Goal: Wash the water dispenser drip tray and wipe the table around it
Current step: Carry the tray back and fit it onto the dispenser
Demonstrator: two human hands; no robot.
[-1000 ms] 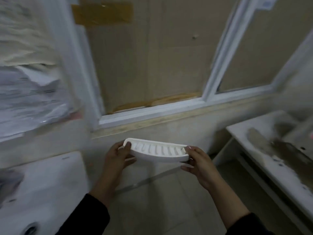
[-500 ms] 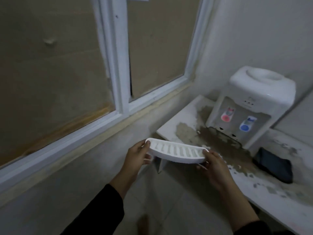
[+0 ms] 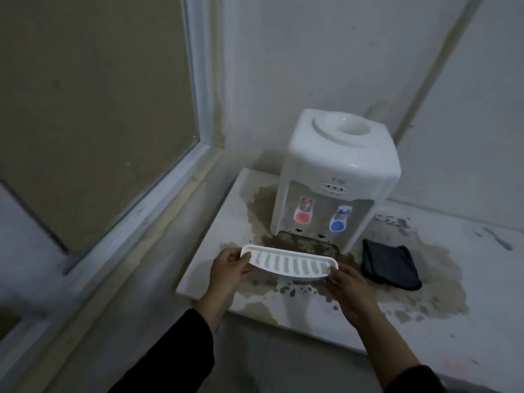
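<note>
I hold the white slotted drip tray (image 3: 289, 263) level, just above the table's front edge. My left hand (image 3: 228, 269) grips its left end and my right hand (image 3: 347, 283) grips its right end. Behind it stands the white water dispenser (image 3: 337, 177) with a red tap and a blue tap. The recess at the dispenser's base is bare and dark. The white table (image 3: 482, 265) is covered with brown stains around the dispenser.
A dark folded cloth (image 3: 390, 263) lies on the table right of the dispenser. A window with a white frame (image 3: 198, 80) fills the left side. A grey wall rises behind the dispenser. Tiled floor shows below the table edge.
My view has swung right from the window to the dispenser. Both hands have carried the drip tray over to the table, now right in front of the dispenser.
</note>
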